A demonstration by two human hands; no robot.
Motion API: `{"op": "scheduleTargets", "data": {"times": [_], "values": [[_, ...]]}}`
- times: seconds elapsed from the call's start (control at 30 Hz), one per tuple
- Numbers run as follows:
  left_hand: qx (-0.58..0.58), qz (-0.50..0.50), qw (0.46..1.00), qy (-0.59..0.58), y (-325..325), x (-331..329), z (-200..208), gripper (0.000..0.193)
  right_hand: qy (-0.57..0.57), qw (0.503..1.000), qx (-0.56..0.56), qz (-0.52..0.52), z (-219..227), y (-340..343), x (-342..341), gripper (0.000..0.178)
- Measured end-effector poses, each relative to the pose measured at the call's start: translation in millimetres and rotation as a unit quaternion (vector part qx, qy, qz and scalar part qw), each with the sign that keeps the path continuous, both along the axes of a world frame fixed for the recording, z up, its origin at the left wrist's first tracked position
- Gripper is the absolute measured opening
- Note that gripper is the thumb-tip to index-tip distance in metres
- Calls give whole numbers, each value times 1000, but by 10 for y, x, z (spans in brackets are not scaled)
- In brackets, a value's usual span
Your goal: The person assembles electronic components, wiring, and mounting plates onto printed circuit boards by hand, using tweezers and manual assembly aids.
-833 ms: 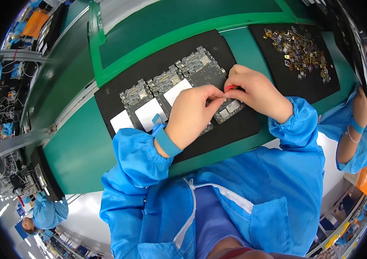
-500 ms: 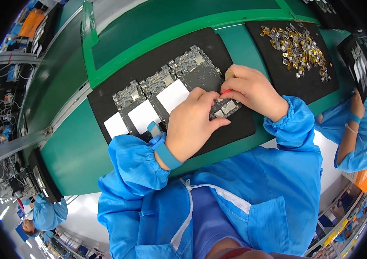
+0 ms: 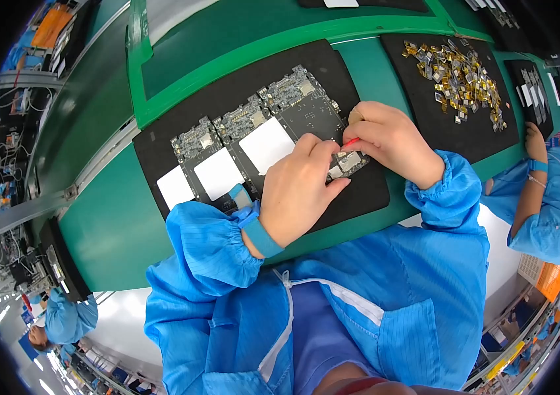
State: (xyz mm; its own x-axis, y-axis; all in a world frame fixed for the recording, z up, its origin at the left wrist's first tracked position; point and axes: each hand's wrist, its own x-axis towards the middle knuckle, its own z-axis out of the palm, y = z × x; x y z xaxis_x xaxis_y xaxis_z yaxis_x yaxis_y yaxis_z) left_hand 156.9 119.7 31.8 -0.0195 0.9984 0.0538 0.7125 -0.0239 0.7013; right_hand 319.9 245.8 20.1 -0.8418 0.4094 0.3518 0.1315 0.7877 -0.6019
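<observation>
My right hand pinches a small red piece between thumb and fingers; its exact kind is hard to make out. Just left of it, my left hand rests over the circuit boards with its fingers bent down and its thumb stretched apart. The left fingertips meet the red piece at the right-hand board. Partly covered by my hands, that board shows silver shielded parts at its near end. Beside it lie boards with white rectangular sheets, all on a black mat.
A second black mat at the right bears a heap of small yellow and clear pieces. Green tape edges the green bench. A co-worker's hand is by another black mat at the far right.
Both my hands have shifted very slightly to the right, still together at the same board. At the far right, the co-worker's black mat, tilted and held before, now lies on the bench.
</observation>
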Motion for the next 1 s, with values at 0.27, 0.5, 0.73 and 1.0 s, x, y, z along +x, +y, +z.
{"op": "scheduleTargets", "data": {"times": [0.27, 0.5, 0.73, 1.0], "values": [[-13, -11, 1000, -3, -22, -17, 6, 38, -35, 999, 17, 12, 26, -19, 19, 17], [-5, -64, 998, -8, -15, -161, 89, 34, -54, 991, -122, -26, 157, -124, 31, 23], [40, -28, 996, 80, 209, -366, 9, 34, -96, 993, 50, 55, 186, 69, -97, 19], [40, -17, 994, 96, 224, -386, -4, 39, -124, 977, -18, 175, 188, 172, -169, 18]]}}
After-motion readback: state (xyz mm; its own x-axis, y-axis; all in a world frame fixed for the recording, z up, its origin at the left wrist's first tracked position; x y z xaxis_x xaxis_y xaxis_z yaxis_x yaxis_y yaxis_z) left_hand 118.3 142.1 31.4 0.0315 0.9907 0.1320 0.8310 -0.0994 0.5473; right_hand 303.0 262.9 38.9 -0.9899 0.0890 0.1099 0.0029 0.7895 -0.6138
